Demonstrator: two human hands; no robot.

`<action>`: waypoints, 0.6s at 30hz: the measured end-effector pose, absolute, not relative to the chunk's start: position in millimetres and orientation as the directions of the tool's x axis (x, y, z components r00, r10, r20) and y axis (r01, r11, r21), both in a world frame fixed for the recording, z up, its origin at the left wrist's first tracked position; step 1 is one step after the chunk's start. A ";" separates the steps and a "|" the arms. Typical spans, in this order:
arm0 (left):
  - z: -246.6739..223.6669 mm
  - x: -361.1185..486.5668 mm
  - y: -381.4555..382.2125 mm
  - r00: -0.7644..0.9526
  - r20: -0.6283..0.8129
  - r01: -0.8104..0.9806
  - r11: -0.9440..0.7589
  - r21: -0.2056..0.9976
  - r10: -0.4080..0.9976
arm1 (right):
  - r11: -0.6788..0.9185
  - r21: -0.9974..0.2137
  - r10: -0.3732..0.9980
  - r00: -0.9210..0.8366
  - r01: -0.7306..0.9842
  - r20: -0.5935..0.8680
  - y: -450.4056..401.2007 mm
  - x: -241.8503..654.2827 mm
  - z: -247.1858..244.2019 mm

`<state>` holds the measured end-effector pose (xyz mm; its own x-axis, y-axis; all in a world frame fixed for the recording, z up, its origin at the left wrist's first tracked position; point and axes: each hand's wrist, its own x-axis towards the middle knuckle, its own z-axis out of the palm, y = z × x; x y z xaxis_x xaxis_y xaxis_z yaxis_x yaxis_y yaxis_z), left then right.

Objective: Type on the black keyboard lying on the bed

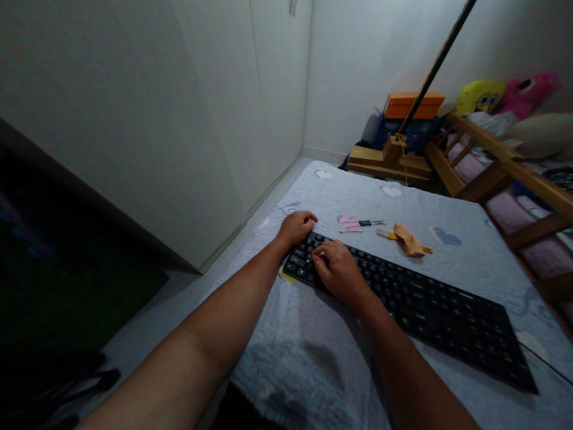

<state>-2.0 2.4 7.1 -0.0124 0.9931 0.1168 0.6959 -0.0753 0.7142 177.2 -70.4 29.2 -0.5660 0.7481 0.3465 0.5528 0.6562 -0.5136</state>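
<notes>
A black keyboard (430,304) lies slantwise on the pale quilted cover. At its far left corner is my left hand (297,227), fingers curled against the edge and partly hidden. My right hand (338,267) is over the left-hand keys, closed in a pinch around a thin white stick that looks like a cotton swab (321,254). Beyond the keyboard lie tweezers with a black grip (366,223), a pink piece (350,223) and another thin white swab (351,231). A crumpled orange cloth (409,241) lies beside a small yellow-handled brush (387,235).
Tall pale wardrobe doors (215,107) stand close on the left. A wooden stand (380,158) with a dark pole, an orange box (414,106) and a wooden railing (505,149) with plush toys are at the back right. The keyboard's cable (546,364) runs off right.
</notes>
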 end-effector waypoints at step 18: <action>5.4 -1.5 4.0 -0.013 0.120 0.697 -0.077 0.713 0.993 | 0.642 -0.530 0.760 -0.551 0.553 0.345 -71.4 174.4 27.3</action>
